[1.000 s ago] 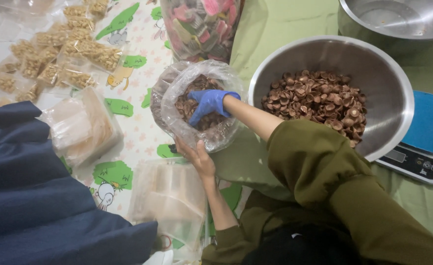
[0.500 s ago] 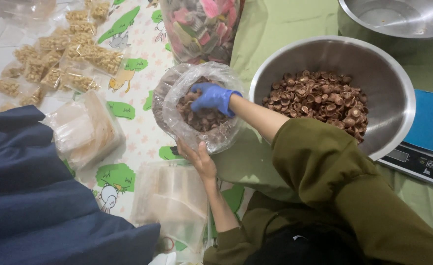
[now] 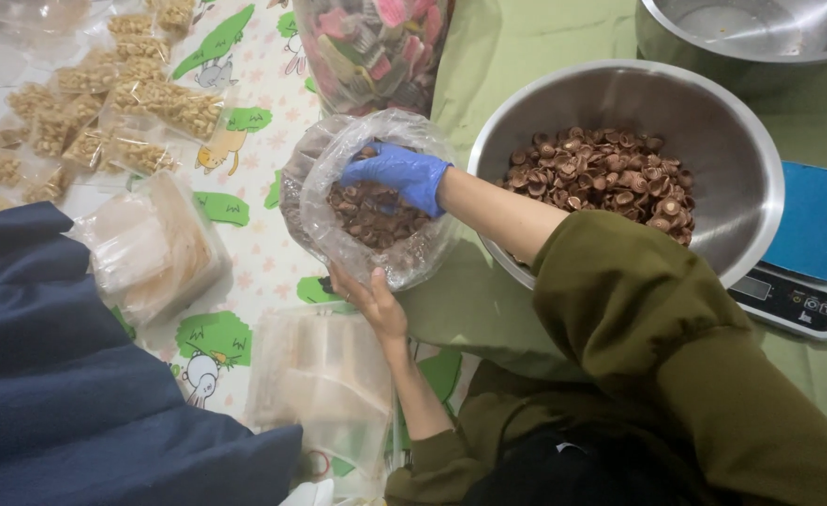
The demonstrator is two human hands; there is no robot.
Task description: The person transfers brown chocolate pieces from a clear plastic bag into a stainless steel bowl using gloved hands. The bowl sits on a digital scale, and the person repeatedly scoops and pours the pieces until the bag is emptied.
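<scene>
Gloved right hand [image 3: 396, 175] shifted, clear bag [image 3: 366, 201] bulging brown

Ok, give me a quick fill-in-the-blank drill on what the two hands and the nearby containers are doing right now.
The right hand wears a ____ glove and reaches into the clear plastic bag.
The bare left hand supports that bag from ____.
The metal bowl holds small ____ pieces.
Right of the bowl sits a kitchen scale with a ____ top.

Missing words: blue; below; brown; blue
</scene>
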